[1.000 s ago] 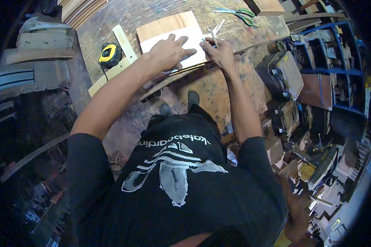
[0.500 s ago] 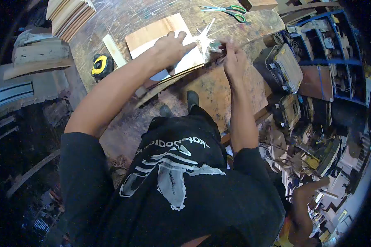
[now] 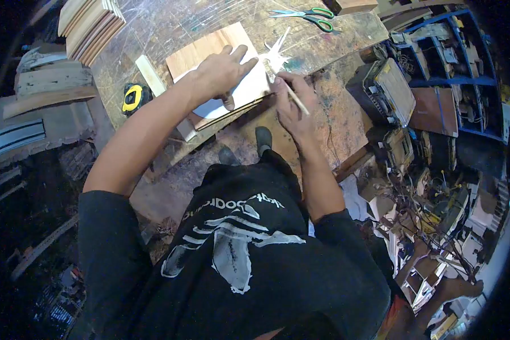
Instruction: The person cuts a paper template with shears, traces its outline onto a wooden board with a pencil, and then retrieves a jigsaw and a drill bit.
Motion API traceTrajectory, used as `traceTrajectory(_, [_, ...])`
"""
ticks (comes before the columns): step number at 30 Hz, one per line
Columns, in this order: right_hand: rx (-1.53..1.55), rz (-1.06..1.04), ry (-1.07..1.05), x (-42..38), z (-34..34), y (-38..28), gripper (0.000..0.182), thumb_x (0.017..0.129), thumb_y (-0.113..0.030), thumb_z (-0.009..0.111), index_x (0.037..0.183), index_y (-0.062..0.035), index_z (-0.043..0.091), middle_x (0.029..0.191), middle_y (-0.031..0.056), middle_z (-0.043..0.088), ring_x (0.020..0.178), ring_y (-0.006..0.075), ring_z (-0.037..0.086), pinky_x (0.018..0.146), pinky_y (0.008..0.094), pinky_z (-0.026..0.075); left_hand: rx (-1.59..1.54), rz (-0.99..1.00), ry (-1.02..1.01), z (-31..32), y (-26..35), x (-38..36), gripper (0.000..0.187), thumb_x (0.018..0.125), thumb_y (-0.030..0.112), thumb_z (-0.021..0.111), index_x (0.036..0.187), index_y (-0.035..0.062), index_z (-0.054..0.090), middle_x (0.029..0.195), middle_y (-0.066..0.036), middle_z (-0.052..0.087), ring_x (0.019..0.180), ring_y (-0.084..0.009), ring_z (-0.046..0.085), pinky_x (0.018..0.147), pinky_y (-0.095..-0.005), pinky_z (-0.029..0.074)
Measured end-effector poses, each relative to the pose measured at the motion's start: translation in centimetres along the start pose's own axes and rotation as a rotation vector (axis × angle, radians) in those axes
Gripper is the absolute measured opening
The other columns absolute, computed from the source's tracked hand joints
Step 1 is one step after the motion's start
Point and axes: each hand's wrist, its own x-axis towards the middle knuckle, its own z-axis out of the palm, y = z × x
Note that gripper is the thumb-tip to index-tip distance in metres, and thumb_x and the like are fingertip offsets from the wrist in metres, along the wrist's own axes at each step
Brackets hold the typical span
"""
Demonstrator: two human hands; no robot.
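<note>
Your left hand lies flat, fingers spread open, pressing down on a white sheet that covers a thin wooden board near the middle of the scratched desk. Your right hand sits just right of the board's near right corner, fingers closed around a pencil whose tip meets the sheet's edge. A white star-shaped paper cutout lies just beyond the pencil tip, touching the sheet's far right corner.

Green-handled scissors rest on the far right of the desk, well apart from your hands. A yellow and black tape measure sits at the desk's left edge, beside a pale wooden strip. Stacked boards lie at the far left. Your black shirt carries a white trefoil logo and writing that reads upside down, seemingly "skateboarding".
</note>
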Motion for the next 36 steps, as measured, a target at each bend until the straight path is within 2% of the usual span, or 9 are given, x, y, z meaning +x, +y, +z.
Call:
traceTrajectory(5, [-0.211,-0.285,0.104,0.5,0.8,1.3,0.018,0.096,-0.012,0.067,0.106,0.0024,0.068,0.093,0.0206,0.065,0.083,0.0363,0.064,0.075,0.0427,0.051,0.050,0.006,0.029,0.6,-0.4,0.0,0.127,0.041,0.037,0.099,0.153,0.0121,0.046,0.140,-0.017,0.050,0.121,-0.0396,0.059,0.087,-0.0436,0.062])
traceTrajectory(8, [-0.233,-0.270,0.098,1.0,0.7,1.5,0.017,0.096,-0.011,0.067,0.106,0.0028,0.067,0.093,0.0203,0.064,0.082,0.0359,0.064,0.075,0.0424,0.051,0.020,-0.002,0.037,0.3,-0.1,0.0,0.128,0.039,0.037,0.099,0.153,0.0126,0.046,0.140,-0.016,0.050,0.124,-0.0395,0.057,0.088,-0.0441,0.062])
traceTrajectory(13, [-0.129,-0.226,0.015,1.0,1.4,1.9,0.014,0.096,-0.008,0.066,0.105,0.0024,0.068,0.089,0.0184,0.066,0.077,0.0323,0.066,0.070,0.0396,0.052,0.022,-0.044,-0.020,-0.3,0.3,-0.2,0.116,0.054,0.030,0.096,0.156,0.0154,0.043,0.148,-0.018,0.047,0.130,-0.0410,0.054,0.093,-0.0444,0.061])
traceTrajectory(18, [-0.034,-0.123,-0.011,0.7,2.0,2.4,0.016,0.095,-0.011,0.067,0.101,0.0036,0.069,0.081,0.0159,0.069,0.067,0.0214,0.069,0.064,0.0321,0.054,0.037,-0.030,0.084,1.5,-0.1,0.2,0.126,0.043,0.029,0.100,0.154,0.0105,0.043,0.143,-0.018,0.048,0.120,-0.0436,0.057,0.088,-0.0476,0.062])
traceTrajectory(21, [0.016,-0.024,-0.037,1.0,1.7,1.8,0.014,0.092,-0.011,0.068,0.102,-0.0002,0.068,0.085,0.0199,0.069,0.073,0.0352,0.070,0.068,0.0419,0.056,0.032,-0.024,0.046,0.7,0.3,0.1,0.127,0.043,0.028,0.100,0.154,0.0099,0.043,0.142,-0.018,0.049,0.120,-0.0443,0.057,0.087,-0.0469,0.062])
traceTrajectory(25, [-0.007,-0.042,-0.039,1.5,1.5,2.1,0.012,0.092,-0.009,0.068,0.100,-0.0008,0.069,0.083,0.0186,0.070,0.072,0.0338,0.071,0.067,0.0402,0.056,0.061,-0.079,-0.116,-1.3,1.1,0.0,0.130,0.047,0.035,0.100,0.159,0.0149,0.036,0.154,-0.017,0.043,0.132,-0.0438,0.053,0.096,-0.0440,0.060])
traceTrajectory(27, [0.011,-0.102,-0.036,1.6,1.5,2.6,0.018,0.096,-0.012,0.068,0.102,0.0045,0.072,0.082,0.0156,0.072,0.071,0.0176,0.070,0.066,0.0295,0.054,0.069,-0.079,-0.116,-1.1,1.1,0.1,0.131,0.046,0.036,0.100,0.159,0.0143,0.036,0.154,-0.018,0.043,0.133,-0.0441,0.052,0.095,-0.0438,0.060])
traceTrajectory(34, [0.041,0.037,-0.098,2.2,1.3,2.5,0.018,0.095,-0.013,0.068,0.101,0.0039,0.074,0.081,0.0141,0.073,0.072,0.0165,0.070,0.067,0.0290,0.054,0.110,-0.069,-0.090,-0.9,1.3,0.0,0.132,0.046,0.038,0.100,0.158,0.0117,0.037,0.149,-0.017,0.045,0.128,-0.0432,0.055,0.091,-0.0418,0.062])
traceTrajectory(36, [0.018,0.025,-0.079,2.3,1.3,2.2,0.011,0.091,-0.010,0.069,0.096,-0.0003,0.073,0.079,0.0162,0.072,0.072,0.0278,0.073,0.067,0.0372,0.056,0.100,-0.070,-0.085,-1.1,1.4,-0.1,0.132,0.046,0.037,0.100,0.158,0.0116,0.037,0.148,-0.017,0.046,0.127,-0.0429,0.055,0.091,-0.0416,0.062])
